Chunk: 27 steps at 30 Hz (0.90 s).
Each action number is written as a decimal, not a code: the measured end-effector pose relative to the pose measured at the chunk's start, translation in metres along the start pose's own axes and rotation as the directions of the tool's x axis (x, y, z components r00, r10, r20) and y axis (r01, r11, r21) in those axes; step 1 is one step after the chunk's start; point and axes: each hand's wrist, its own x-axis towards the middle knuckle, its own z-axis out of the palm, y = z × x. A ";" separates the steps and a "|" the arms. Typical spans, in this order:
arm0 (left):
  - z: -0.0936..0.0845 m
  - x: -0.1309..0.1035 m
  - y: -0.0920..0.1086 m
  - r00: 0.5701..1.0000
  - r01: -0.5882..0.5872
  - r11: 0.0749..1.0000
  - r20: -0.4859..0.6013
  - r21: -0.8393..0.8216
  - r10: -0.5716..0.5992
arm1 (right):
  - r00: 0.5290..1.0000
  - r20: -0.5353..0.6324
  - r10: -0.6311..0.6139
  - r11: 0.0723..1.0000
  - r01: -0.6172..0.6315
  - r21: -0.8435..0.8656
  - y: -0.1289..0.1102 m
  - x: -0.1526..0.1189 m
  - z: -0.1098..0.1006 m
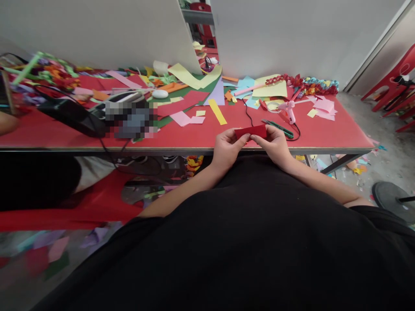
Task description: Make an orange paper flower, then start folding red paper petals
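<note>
Between my two hands is a small strip of dark red paper (251,131), held level just above the front edge of the red table. My left hand (226,147) pinches its left end, thumb in front and fingers behind. At its right end my right hand (275,144) grips it the same way, and the two thumbs almost meet at the lower edge. Just beyond my right hand lie green-handled scissors (281,128). A pink glue gun (289,111) with a black cord rests farther back. A yellow paper strip (217,111) lies beyond my left hand.
Coloured paper scraps and pink sheets (324,106) cover much of the red table (352,129). Paper flower chains (319,86) lie along the back wall. A black device (69,114) with cables stands left, near another person's hand (7,123). A round black base (392,196) stands on the floor.
</note>
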 end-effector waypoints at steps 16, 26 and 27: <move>-0.004 0.002 -0.007 0.996 -0.065 0.998 -0.061 -0.012 0.064 | 0.996 -0.079 0.044 0.998 -0.040 0.055 0.005 0.002 -0.003; -0.003 0.002 -0.003 0.994 -0.072 0.997 -0.081 0.002 0.072 | 0.997 -0.074 -0.011 1.000 0.012 0.015 0.001 -0.001 -0.003; -0.003 0.002 -0.003 0.995 -0.072 0.997 -0.076 0.007 0.072 | 0.996 -0.084 -0.025 1.000 0.025 0.005 0.002 0.000 -0.004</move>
